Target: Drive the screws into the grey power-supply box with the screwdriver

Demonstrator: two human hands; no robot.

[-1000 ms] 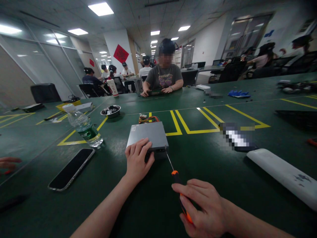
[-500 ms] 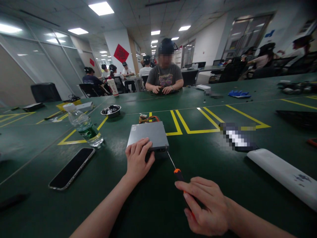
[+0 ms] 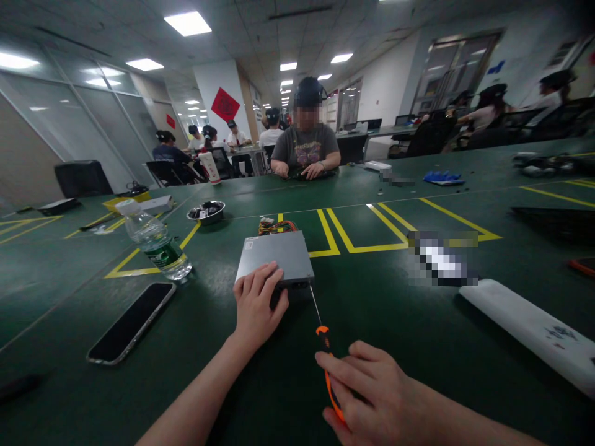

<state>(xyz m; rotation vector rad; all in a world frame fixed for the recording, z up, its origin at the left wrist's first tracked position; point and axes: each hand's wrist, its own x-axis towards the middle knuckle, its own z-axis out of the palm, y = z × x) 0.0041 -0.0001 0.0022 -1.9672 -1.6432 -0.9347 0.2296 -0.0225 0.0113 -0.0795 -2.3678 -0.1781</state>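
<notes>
A grey metal power supply unit (image 3: 276,253) lies flat on the green table, a bundle of coloured cables (image 3: 277,227) behind it. Gripping its near left edge is my left hand (image 3: 259,303), fingers on top and thumb at the front face. My right hand (image 3: 367,390) is closed around an orange and black screwdriver (image 3: 323,337). The thin shaft points forward, and its tip meets the front face of the unit near the right corner. What the tip touches is too small to make out.
On the left are a phone (image 3: 132,322), a tilted water bottle (image 3: 155,244) and a metal bowl (image 3: 206,212) of small dark parts. To the right lies a long white case (image 3: 525,331). A person (image 3: 305,145) sits across the table, and blue gloves (image 3: 443,178) lie farther back.
My right hand has shifted slightly left and down, turning the screwdriver handle more upright in view. The tip stays at the unit's corner. My left hand keeps its hold.
</notes>
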